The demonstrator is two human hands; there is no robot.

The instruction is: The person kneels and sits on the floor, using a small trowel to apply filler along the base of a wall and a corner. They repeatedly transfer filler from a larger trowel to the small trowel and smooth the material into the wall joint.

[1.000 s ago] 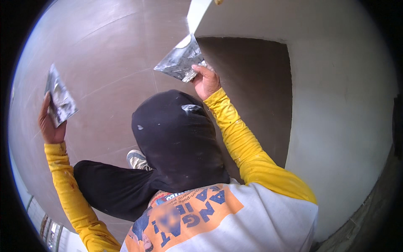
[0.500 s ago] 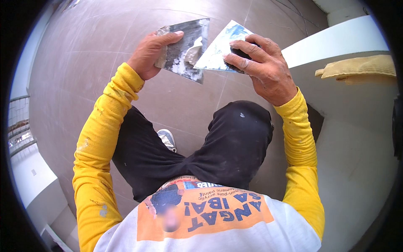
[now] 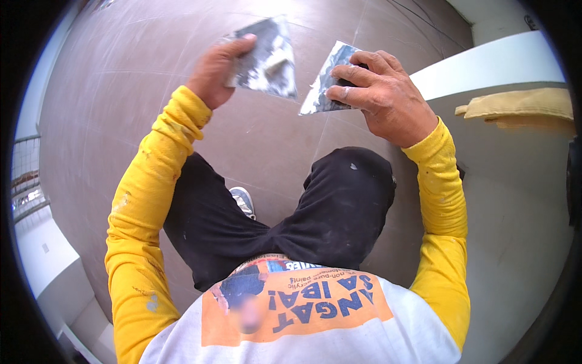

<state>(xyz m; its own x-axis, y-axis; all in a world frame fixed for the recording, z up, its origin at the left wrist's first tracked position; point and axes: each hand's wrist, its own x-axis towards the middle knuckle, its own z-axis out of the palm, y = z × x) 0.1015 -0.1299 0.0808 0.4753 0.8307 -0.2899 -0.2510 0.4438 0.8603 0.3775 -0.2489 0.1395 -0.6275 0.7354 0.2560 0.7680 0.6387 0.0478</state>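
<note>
My left hand [image 3: 213, 71] is closed round the edge of a square, grey metal putty plate [image 3: 251, 76], its thumb lying on the top face. White smears cover that plate, and a small lump of putty [image 3: 276, 65] sits near its right side; motion blurs both. To the right, my right hand [image 3: 388, 91] grips a broad, flat putty blade [image 3: 324, 76] by a black handle [image 3: 353, 83] that the fingers partly cover. Whitish residue marks the blade and my fingertips. A narrow gap separates the blade from the plate.
Beneath my hands lies a brown tiled floor [image 3: 139, 103]. A white ledge [image 3: 491, 64] stands at the right, with a folded yellow cloth [image 3: 518, 104] by it. Dark cables [image 3: 418, 21] run along the far floor. A metal railing [image 3: 29, 176] is at the far left.
The putty blade has come away from the plate and moved slightly right and nearer me, turning as it went. The plate has tilted and shifted a little left and away.
</note>
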